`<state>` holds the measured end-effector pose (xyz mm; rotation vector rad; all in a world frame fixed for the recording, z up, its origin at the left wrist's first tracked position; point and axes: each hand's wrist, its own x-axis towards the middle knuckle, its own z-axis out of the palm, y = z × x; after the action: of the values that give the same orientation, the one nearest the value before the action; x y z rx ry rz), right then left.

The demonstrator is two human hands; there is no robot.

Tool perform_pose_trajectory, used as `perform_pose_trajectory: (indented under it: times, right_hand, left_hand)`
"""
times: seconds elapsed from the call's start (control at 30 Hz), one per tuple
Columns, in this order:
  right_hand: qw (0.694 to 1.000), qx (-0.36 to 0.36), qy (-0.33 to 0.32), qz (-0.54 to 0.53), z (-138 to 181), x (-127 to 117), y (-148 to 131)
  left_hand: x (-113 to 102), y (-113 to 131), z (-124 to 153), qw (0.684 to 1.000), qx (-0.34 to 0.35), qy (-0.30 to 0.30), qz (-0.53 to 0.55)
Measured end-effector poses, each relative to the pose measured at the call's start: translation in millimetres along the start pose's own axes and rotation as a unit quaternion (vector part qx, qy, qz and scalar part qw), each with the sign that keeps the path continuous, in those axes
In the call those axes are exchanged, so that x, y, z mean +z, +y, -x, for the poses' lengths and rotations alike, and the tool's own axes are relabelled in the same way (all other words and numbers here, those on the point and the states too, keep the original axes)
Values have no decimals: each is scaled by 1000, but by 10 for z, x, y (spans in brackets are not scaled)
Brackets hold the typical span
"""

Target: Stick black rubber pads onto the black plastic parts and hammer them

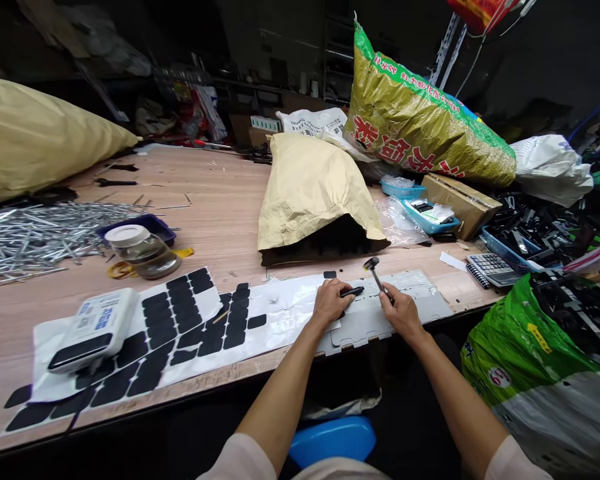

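My left hand (331,300) is closed on a small black part (353,291), pressing it onto a grey plate (375,320) at the table's front edge. My right hand (399,310) grips the handle of a small black hammer (373,267), whose head is raised just above the part. One loose black pad (330,275) lies just beyond my left hand. White backing sheets with several black adhesive pads (180,320) spread to the left.
An open tan sack (313,193) lies behind my hands. A pile of metal rods (30,233), a lidded jar (143,250) and a white box (95,327) are at the left. Blue trays (427,217), a calculator (490,267) and filled bags crowd the right.
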<state>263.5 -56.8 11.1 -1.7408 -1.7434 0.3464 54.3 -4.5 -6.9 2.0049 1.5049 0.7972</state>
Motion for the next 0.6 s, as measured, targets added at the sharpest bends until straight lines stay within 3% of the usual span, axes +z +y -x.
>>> perform_pose_trajectory:
  times: [0.17,0.4,0.5,0.6]
  right_hand:
    - [996,90,20,-15,-415,-29,225]
    - [988,123,22,-90,-461,38,361]
    - [981,122,26,-148,-453,33,371]
    - [979,120,34,-159,-451,27,373]
  left_hand:
    - [29,-35,9,1000,-1,2,-3]
    - [-46,28,38,1000,8,-8,8]
    - [-132,167,340,996,72,-21,50]
    - [-154,280,879,984,158,-49,62]
